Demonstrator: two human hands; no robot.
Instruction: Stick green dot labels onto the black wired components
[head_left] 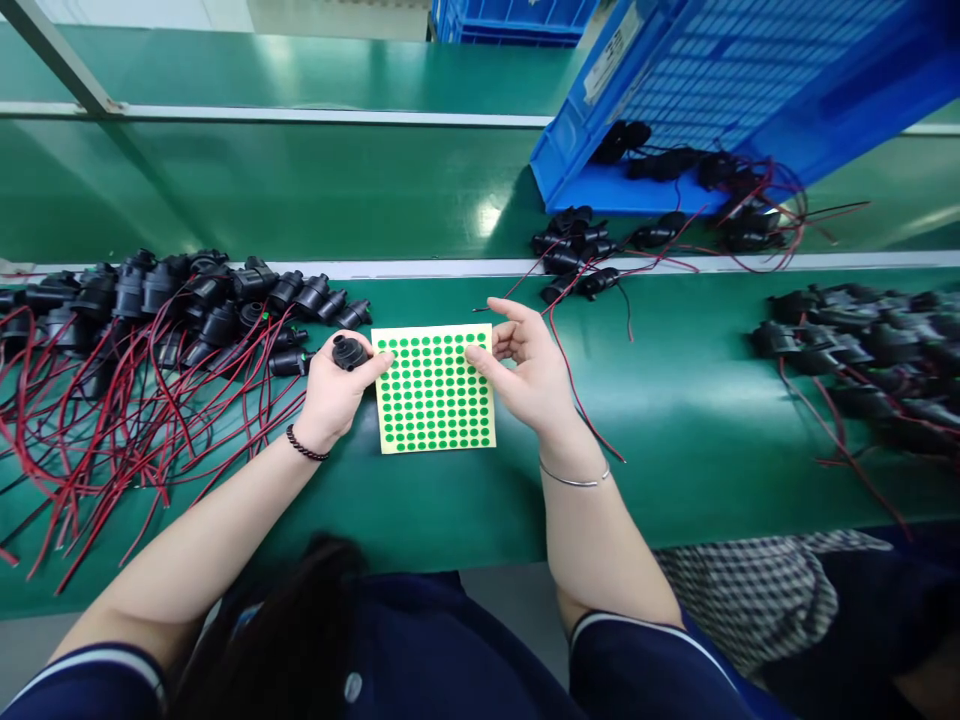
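A pale yellow sheet of round green stickers (pixel 433 390) is held up above the bench, facing me. My left hand (pixel 335 388) pinches its upper left edge, with the thumb on the front. A small black cylindrical motor-like part (pixel 350 351) shows in the crook of that thumb and seems to be held in the same hand. On the upper right of the sheet rests the thumb of my right hand (pixel 531 375). The right fingers are partly curled, their tips partly hidden, so I cannot tell whether a loose sticker is between them.
Black parts with red and black wires (pixel 157 300) are heaped on the left of the green bench (pixel 465 520). Another pile (pixel 877 350) lies at right. A tilted blue crate (pixel 592 190) holds more, and several sit before it (pixel 574 250). Checked cloth (pixel 750 600) shows at lower right.
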